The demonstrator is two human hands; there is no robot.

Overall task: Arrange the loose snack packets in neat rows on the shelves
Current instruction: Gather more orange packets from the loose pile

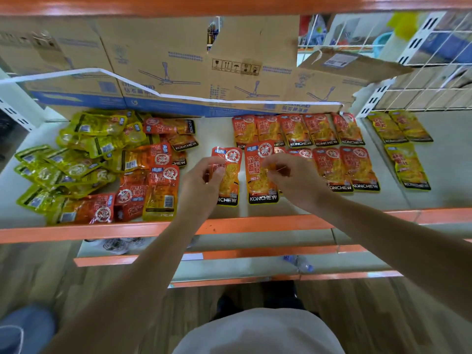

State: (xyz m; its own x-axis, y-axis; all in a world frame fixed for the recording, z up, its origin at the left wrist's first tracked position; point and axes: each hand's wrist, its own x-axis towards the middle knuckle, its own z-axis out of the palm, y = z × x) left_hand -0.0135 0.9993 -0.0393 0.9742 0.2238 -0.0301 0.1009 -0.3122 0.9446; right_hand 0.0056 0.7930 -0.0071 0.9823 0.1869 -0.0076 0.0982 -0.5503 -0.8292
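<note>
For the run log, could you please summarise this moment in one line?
left hand: pinches left packet | right hand: pinches right packet | loose pile: unsorted

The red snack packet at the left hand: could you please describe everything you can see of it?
The red snack packet is glossy film, red-orange, with a white round emblem on top, yellow strips in the middle and a black KONCHEW band at the bottom. It lies flat on the shelf, slightly tilted. The left hand pinches its left edge. A narrow gap parts it from the neighbouring packet, which the right hand holds.
</note>
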